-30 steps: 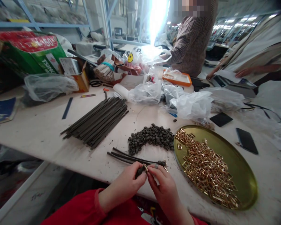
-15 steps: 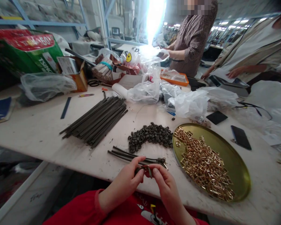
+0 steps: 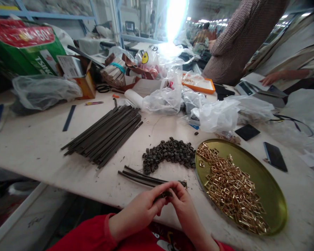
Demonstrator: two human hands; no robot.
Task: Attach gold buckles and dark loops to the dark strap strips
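My left hand (image 3: 143,210) and my right hand (image 3: 183,206) meet at the table's front edge, fingertips closed on a narrow dark strap (image 3: 166,194). Fingers cover most of that strap. Just beyond them lie several dark straps (image 3: 140,178), with a bit of gold metal at their right end. A heap of small dark strap loops (image 3: 170,153) sits behind these. To the right, a round gold-coloured tray (image 3: 276,205) carries a pile of gold rectangular buckles (image 3: 231,190). A stack of long dark strips (image 3: 104,134) rests to the left.
Clear plastic bags (image 3: 217,115) crowd the back, near an orange tray (image 3: 210,88). A phone (image 3: 275,156) and a black flat pad (image 3: 247,132) are at right. Scissors (image 3: 103,89) lie by a cardboard box (image 3: 86,83). Two people stand across the table.
My hands have drawn closer together, and the right fingers now curl over the strap. The person in the checked shirt has leaned to the right. The view has shifted slightly.
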